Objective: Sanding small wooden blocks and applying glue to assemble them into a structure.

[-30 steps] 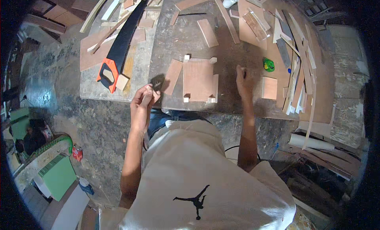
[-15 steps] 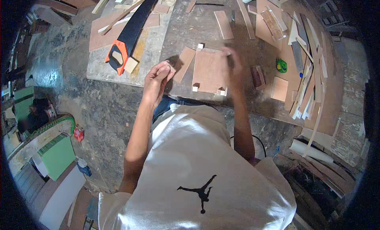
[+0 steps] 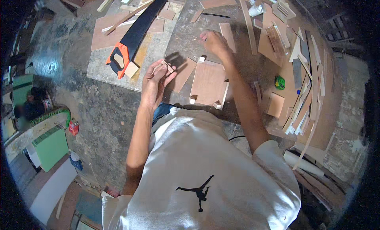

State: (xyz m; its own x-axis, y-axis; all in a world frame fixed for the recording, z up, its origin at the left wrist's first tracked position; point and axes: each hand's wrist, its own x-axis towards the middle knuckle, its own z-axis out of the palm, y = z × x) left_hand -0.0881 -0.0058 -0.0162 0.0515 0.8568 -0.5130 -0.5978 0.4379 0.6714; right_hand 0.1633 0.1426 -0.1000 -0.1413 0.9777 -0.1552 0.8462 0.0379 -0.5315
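I have the left hand (image 3: 155, 79) over the near edge of the table (image 3: 180, 38), its fingers closed in a pinch on a small wood piece (image 3: 169, 67), which is held just clear of its own shadow. The right hand (image 3: 216, 43) reaches farther out, above the far side of the square panel (image 3: 208, 84), with its fingers loosely curled; from where I sit I cannot tell whether they have hold of anything. The panel lies flat near the front edge, with small pale blocks at three corners that I can see; the right forearm (image 3: 246, 97) crosses close to the remaining one and blocks my view there. Just left of the panel I see a thin board (image 3: 184, 75) lying at a slant, and another narrow board (image 3: 227, 37) shows beyond the right wrist. Over on the left side I make out a handsaw (image 3: 138, 31) with an orange and black handle, and a pale block (image 3: 131, 70) sits right beside that handle. On the right I have a green tape measure (image 3: 280, 82), a square offcut (image 3: 276, 105) nearer the front, and a heap of thin strips (image 3: 308, 87) farther right.
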